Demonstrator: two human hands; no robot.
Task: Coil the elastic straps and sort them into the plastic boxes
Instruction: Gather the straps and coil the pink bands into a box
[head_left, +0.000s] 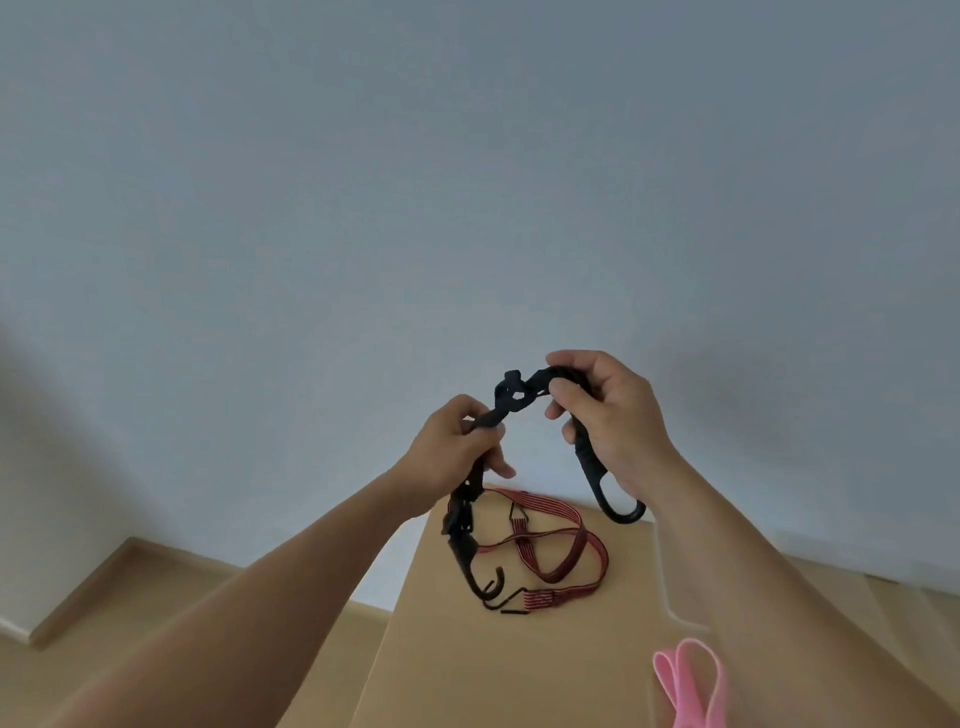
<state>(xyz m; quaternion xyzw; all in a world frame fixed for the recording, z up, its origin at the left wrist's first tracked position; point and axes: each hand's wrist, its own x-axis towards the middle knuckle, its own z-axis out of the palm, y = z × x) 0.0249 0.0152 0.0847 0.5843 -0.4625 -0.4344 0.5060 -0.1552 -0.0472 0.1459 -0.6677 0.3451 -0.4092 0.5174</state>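
Fingers of left hand (451, 453) and right hand (614, 415) grip black strap (511, 396), seemingly knotted

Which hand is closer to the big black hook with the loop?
Right. The right hand grips the black strap just above the hook; the left hand grips it farther left.

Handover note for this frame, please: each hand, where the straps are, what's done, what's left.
Left hand grips the black strap near one end; right hand grips it near the other. It is held up above the table, twisted, not coiled.
Red strap lies loose on the table; pink band lies by the right forearm.
No boxes in view, nothing seen sorted. Left: coil and box all three.
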